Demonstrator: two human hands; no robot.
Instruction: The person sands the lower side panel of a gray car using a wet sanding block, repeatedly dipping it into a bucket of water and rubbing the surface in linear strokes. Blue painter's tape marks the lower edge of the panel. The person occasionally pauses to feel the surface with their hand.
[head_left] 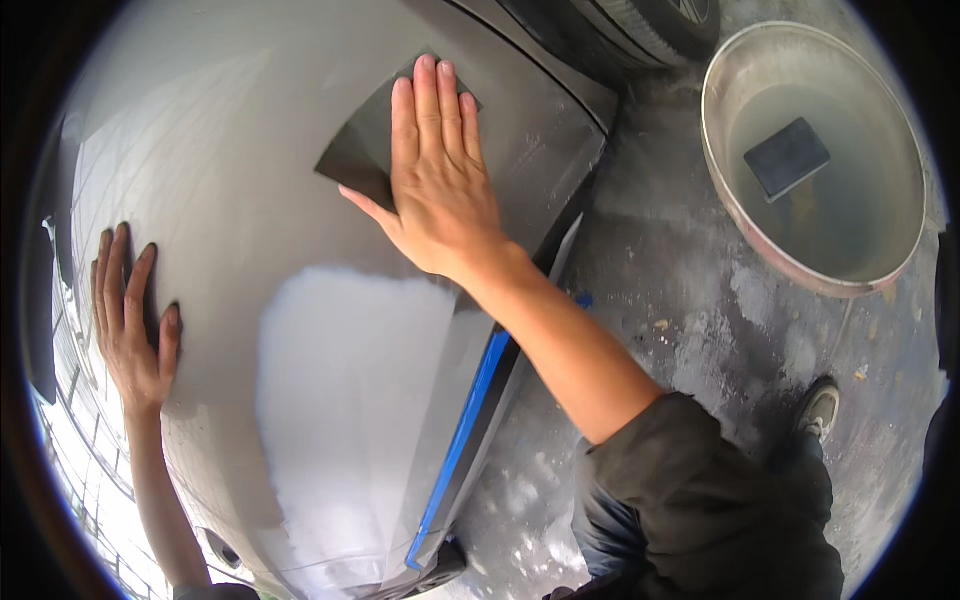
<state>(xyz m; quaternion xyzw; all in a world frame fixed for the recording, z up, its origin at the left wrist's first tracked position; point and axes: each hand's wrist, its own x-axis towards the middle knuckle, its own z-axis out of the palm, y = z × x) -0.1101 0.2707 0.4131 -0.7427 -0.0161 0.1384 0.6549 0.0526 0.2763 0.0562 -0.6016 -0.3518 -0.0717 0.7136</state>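
Lying flat beneath the right hand [445, 210], a dark sheet [358, 150] is seen on the grey car panel [225, 190], towards its far end and inward of its right edge. The right hand is held open and flat, with the fingers extended side by side over the sheet and the thumb spread along the sheet's near edge; no curled grip is shown. The left hand [132, 345] is also open, its fingers parted and laid against the panel near the left edge, well apart from the sheet. Between the hands and nearer the wearer, a whitish patch [345, 390] with an uneven outline is noted on the panel. Blue tape [465, 430] is applied along the panel's right edge, beside the patch. Off that edge, a round basin [765, 62] is placed on the stained floor [655, 250]; cloudy liquid [865, 185] is contained in it, together with a dark rectangular block [787, 158]. Whether the block is floated or supported cannot be told. A tyre [685, 30] is partly shown beyond the panel's far right corner, and a shoe [822, 408] is observed on the floor, nearer than the basin.
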